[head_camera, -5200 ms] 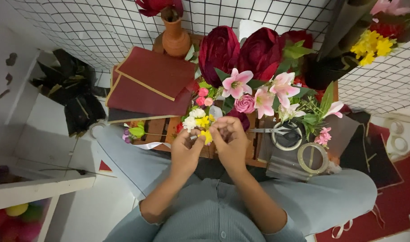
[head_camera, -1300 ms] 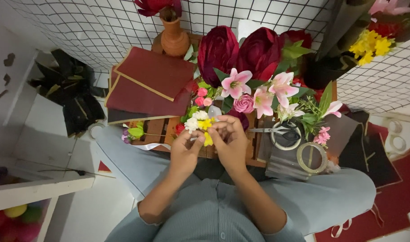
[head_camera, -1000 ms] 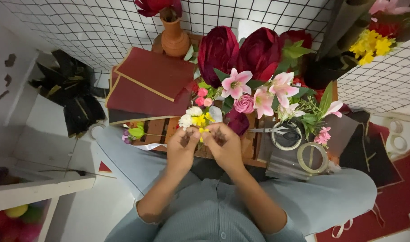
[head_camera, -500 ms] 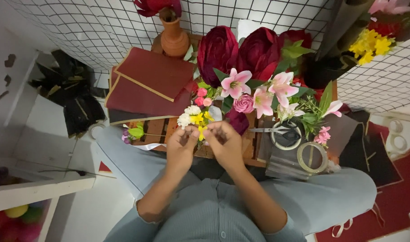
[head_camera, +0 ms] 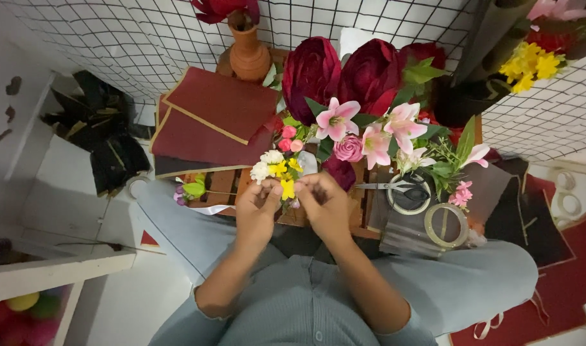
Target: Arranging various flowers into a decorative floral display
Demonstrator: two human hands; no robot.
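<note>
Both hands, left (head_camera: 258,208) and right (head_camera: 325,204), pinch the small yellow-and-white flower bunch (head_camera: 277,173) between them over the lap. Loose grip could drop stems, or they'd snag the pink lilies (head_camera: 370,131) just beyond.

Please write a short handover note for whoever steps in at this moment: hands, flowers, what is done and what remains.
Left hand and right hand: both pinch the stems of a small bunch of white and yellow flowers over the lap.
Nearby: pink lilies and dark red blooms on the low wooden table; scissors and two tape rolls to the right.
Done: a few small blooms gathered.
Left: bunch looks unbound; tape untouched.
</note>
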